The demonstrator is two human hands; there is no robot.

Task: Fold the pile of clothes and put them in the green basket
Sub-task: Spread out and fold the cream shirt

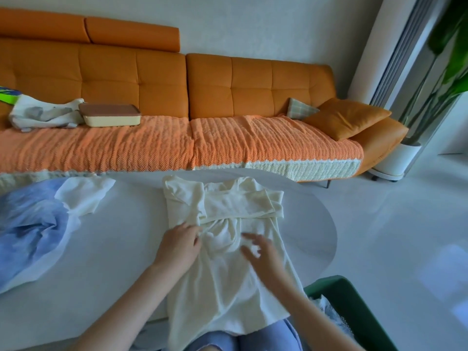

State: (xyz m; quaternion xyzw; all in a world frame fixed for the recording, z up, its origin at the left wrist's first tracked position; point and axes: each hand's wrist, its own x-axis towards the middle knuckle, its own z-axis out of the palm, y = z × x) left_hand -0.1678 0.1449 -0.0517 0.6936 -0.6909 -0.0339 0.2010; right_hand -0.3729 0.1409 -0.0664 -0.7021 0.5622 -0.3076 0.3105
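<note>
**A:** Where does the cream shirt (222, 287) lie?

**B:** Flat on the white surface (114, 249), with its sleeves folded in across the chest. The hem hangs off the near edge over the person's lap. The green basket (362, 307) stands low at the right, just beside the surface.

**A:** And the grips?

**B:** The left grip (178, 245) rests on the cloth where it bunches at the middle. I cannot tell whether it pinches a fold or only presses. The right grip (263, 254) is released, fingers spread over the fabric, and blurred.

**A:** What could go wrong?

**B:** In my judgement, that bunch may get folded in and leave the shirt lumpy. The overhanging hem could also drag the shirt off the edge. The blue-and-white pile (33, 229) lies unfolded at the left.
</note>
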